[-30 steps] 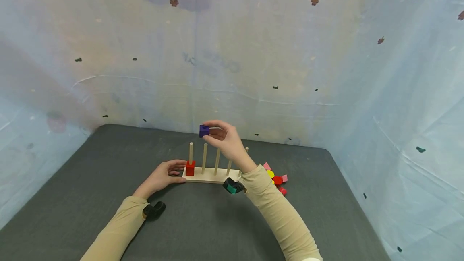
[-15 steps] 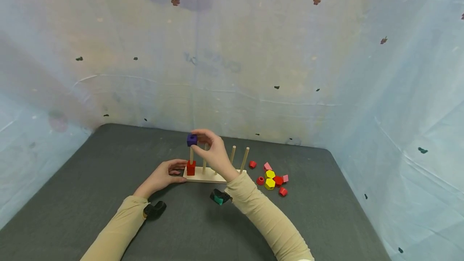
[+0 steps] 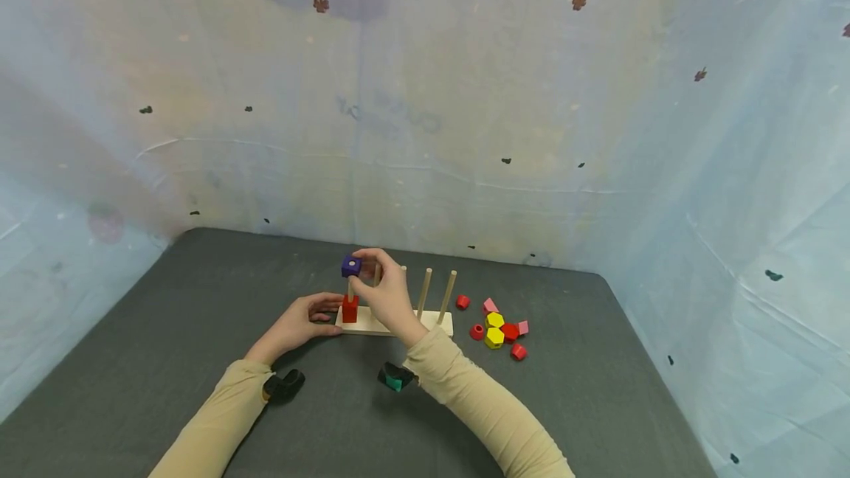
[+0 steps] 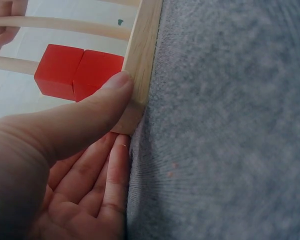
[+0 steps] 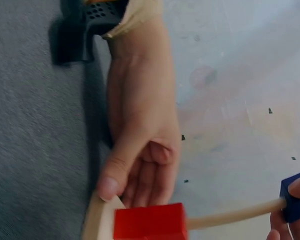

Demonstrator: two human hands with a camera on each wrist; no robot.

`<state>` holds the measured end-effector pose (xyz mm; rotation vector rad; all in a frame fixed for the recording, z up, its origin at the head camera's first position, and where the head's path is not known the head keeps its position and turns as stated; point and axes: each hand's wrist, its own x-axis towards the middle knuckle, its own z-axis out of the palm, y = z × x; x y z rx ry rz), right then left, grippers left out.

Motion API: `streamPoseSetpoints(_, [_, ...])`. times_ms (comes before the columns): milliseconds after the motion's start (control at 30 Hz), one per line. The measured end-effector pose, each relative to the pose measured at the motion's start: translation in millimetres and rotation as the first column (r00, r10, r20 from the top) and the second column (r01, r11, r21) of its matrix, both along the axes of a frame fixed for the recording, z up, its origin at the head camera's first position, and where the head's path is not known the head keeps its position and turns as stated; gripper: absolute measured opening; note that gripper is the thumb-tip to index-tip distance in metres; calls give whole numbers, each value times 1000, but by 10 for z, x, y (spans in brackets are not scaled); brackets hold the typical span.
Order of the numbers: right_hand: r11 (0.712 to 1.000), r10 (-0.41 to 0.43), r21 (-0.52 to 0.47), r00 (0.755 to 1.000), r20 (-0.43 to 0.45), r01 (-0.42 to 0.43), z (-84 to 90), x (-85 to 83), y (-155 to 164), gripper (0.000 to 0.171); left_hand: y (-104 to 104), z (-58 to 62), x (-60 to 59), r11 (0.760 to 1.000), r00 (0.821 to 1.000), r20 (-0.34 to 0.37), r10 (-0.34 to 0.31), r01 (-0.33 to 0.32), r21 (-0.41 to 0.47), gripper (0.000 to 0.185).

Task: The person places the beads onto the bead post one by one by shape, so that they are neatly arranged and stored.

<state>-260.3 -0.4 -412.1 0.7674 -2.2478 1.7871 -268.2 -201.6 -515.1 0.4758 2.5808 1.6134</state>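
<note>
Pale blue sheeting with small dark leaf marks hangs behind and beside a dark grey felt-covered desk. On it stands a wooden peg rack, a flat base with five upright dowels in a row.

At the rack's left end, the left hand rests on the desk, its thumb pressed against the corner of the base and its fingers lying straight alongside; the left wrist view shows that thumb tip on the wood just beside a red cube threaded at the bottom of the leftmost dowel.

Over the same dowel, the right hand has its grip closed on a purple cube, pinched between thumb and fingertips. In the right wrist view, the cube sits on the tip of the dowel, well above the red cube, with bare dowel between them.

Right of the rack, near its end but apart from it, lies a loose cluster of small beads: red round ones, two yellow hexagons touching each other, and two pink pieces.
</note>
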Motion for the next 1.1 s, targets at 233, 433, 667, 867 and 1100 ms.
streamPoseSetpoints(233, [997,-23,-74,998,63,28,-84,98,-47,36,-5,-8,15,1000,999,-31,-17,17,14,64])
streamPoseSetpoints(433, [995,-33,-92,993,111,43,-35,249,-49,29,-7,-5,27,999,998,-47,-41,42,29,63])
streamPoseSetpoints(667, [995,-68,-60,983,169,79,-399,121,-61,28,-2,-2,28,999,999,-26,-33,33,25,64])
streamPoseSetpoints(867, [995,-34,-78,967,253,55,-230,283,-32,31,-3,6,25,999,999,-21,-33,33,23,64])
streamPoseSetpoints(1100, [992,-9,-118,963,269,42,-418,176,-22,33,-6,17,30,999,999,-20,-36,37,29,63])
